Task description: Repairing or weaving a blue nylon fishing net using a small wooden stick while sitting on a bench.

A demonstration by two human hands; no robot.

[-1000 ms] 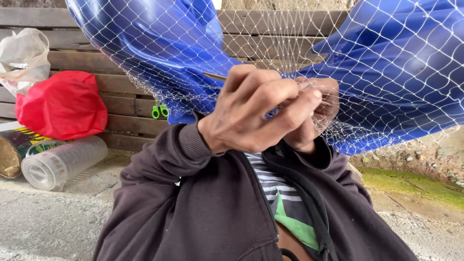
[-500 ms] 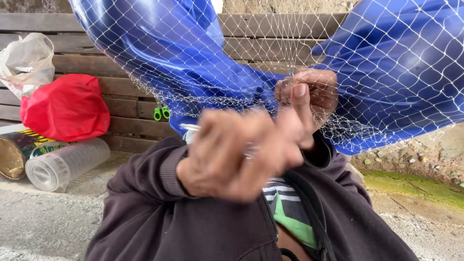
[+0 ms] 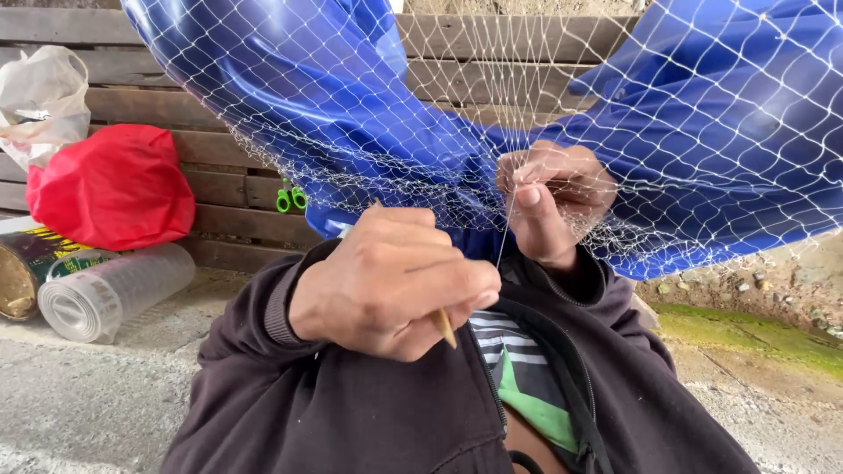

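A white fishing net (image 3: 702, 105) hangs over a blue plastic sheet (image 3: 334, 114) in front of me. My right hand (image 3: 553, 206) pinches the net's lower edge between thumb and fingers. A thin thread (image 3: 504, 233) runs taut from that pinch down to my left hand (image 3: 386, 285). My left hand is closed around a slim wooden netting needle (image 3: 446, 329), whose tip pokes out below the fingers. Both arms wear dark jacket sleeves, and the left hand sits lower than the net, near my chest.
A wooden plank wall (image 3: 228, 189) stands behind. At the left are a red bag (image 3: 114, 189), a white plastic bag (image 3: 44, 96), a clear plastic cup stack (image 3: 110, 290) lying on its side and a tin can (image 3: 26, 268). Green-handled scissors (image 3: 291, 198) rest on a plank. The concrete ground (image 3: 79, 395) lies below.
My left hand has dropped from the net down toward my chest, drawing the thread tight. My right hand has kept its pinch on the net edge.
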